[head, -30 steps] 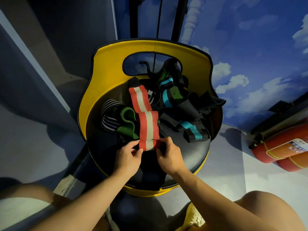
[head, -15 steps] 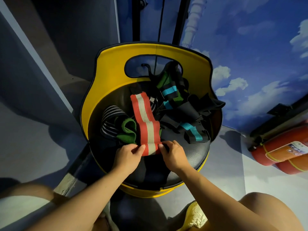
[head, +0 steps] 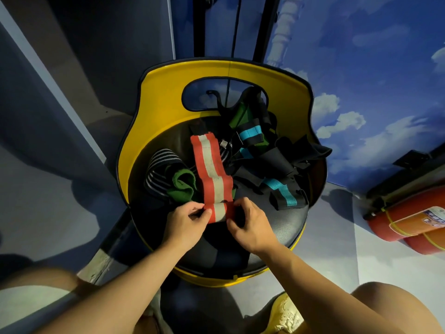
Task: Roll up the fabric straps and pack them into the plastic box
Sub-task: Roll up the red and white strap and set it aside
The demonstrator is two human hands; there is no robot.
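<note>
Here we pinch the rolled near end of the red-and-white strap (head: 212, 174) with our left hand (head: 185, 224) and right hand (head: 249, 227), one at each side. Its flat length lies on the black seat (head: 286, 225) of the yellow chair (head: 168, 97), beside the other straps (head: 262, 165).

Two hands, the left hand (head: 184, 224) and the right hand (head: 250, 225). One red-and-white strap (head: 212, 174). One black-and-white striped strap (head: 157, 172). One green strap (head: 183, 186). Two black straps with a blue stripe, one near (head: 280, 192) and one farther back (head: 250, 135); the dark heap behind cannot be counted. One yellow chair (head: 168, 92). Two red fire extinguishers (head: 407, 213).
</note>
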